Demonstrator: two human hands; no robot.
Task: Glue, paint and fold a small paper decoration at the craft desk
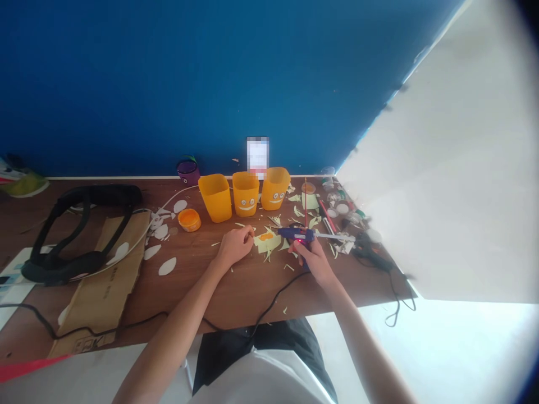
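My right hand [310, 258] is wrapped round a dark blue glue gun [297, 233], whose nozzle points left; a white stick comes out of its back. My left hand [238, 244] rests on the brown table, fingers curled together; what they hold, if anything, is too small to name. Between the hands lies a pale green paper piece [274, 243] with an orange smear, among scraps. Behind stand three yellow cups: a plain one [215, 199], a middle one [245, 191] and a right one [275, 189], the last two with eyes and a smile.
An open orange paint pot [189, 220] and white petal shapes [167, 266] lie left of the cups. Farther left, a black strap frame [54, 266] overlaps cardboard [101, 303]. A black cable [275, 297] crosses the front. Jars and scraps crowd the right. A phone [257, 154] stands behind.
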